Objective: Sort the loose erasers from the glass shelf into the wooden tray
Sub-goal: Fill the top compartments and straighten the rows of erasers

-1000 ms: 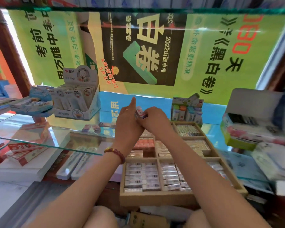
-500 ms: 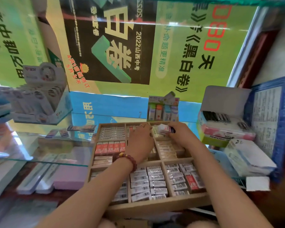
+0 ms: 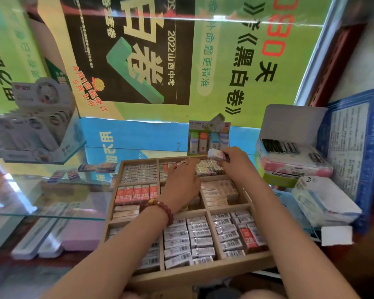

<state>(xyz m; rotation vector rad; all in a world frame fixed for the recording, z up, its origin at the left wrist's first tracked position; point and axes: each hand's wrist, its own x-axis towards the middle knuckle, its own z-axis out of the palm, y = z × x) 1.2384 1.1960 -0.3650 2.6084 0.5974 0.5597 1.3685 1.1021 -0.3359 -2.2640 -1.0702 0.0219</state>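
We note the right hand [image 3: 235,164] pinching an eraser [image 3: 216,154] over the one-o'clock compartment of the wooden tray [image 3: 203,272], and the left hand [image 3: 181,180] spread flat on its rows. The tray is mostly filled. Loose erasers [image 3: 98,167] lie unsorted on the glass shelf [image 3: 52,203] at ten o'clock.

Both forearms reach forward. Left hand [image 3: 183,182] palm down, fingers straight and pointing ahead. Right hand [image 3: 235,164] fingers curled, pinching an eraser [image 3: 216,153] at the fingertips.
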